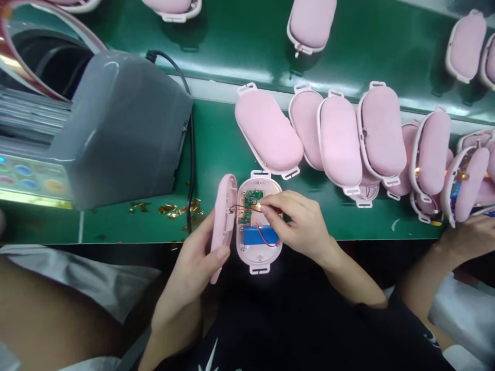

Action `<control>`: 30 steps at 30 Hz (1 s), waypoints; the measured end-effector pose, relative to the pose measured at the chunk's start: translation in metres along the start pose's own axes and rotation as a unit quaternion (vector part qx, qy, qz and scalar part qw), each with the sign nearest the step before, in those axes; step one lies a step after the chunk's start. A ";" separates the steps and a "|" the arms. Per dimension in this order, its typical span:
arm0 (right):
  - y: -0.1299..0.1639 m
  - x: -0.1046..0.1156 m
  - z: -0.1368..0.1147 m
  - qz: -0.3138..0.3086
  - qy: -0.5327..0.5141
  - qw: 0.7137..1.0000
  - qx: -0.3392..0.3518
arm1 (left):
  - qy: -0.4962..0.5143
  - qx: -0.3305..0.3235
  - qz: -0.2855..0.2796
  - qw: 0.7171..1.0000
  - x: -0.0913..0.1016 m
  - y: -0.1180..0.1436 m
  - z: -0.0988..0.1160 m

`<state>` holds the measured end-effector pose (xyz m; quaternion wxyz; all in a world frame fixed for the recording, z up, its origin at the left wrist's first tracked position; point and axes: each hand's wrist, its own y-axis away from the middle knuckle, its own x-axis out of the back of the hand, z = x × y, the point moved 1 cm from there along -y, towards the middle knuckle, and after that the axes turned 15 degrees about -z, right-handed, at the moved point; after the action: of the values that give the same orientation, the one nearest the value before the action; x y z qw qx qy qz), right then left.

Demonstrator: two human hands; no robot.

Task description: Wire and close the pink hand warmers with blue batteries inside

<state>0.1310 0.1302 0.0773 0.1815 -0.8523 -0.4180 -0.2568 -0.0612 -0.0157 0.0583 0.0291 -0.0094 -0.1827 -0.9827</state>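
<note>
My left hand [199, 257] is closed around the pink cover [222, 226] of an opened oval case, holding it upright on edge beside the other half. That white-rimmed half-shell [253, 253] sits at the table's front edge with its inside facing up. Within it are a green circuit board [247, 208] and a blue battery [257, 236] with a red lead. Thin black and red wires [243, 208] run from the cover across the board to the pinched fingertips of my right hand [296, 219]. A small yellowish light glows by those fingertips; the wire ends are hidden.
Several pink cases [340, 141] lie in an overlapping row behind and to the right. A grey tape dispenser [127, 129] with a black cable [191, 170] stands left, gold scraps [178, 210] near it. More cases lie on the green surface [240, 46] beyond. Another person's hand [469, 237] is at right.
</note>
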 end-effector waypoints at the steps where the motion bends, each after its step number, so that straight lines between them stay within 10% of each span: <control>1: 0.001 -0.001 0.001 -0.005 0.034 0.999 0.002 | 0.008 0.002 -0.005 1.000 0.000 0.000 -0.001; 10: -0.016 -0.002 0.001 -0.122 0.192 0.973 -0.026 | 0.016 0.006 -0.038 0.999 0.006 -0.001 0.006; 19: -0.011 0.018 -0.003 -0.126 -0.144 0.981 -0.005 | 0.039 -0.010 -0.084 0.996 0.011 0.001 0.001; 30: -0.018 0.014 0.009 -0.115 0.065 0.990 0.041 | 0.116 -0.021 -0.101 0.988 0.016 -0.006 0.000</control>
<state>0.1263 0.1541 0.0805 0.2123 -0.7717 -0.5108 -0.3138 -0.0779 -0.0111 0.0569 -0.0496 0.1230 -0.1575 -0.9786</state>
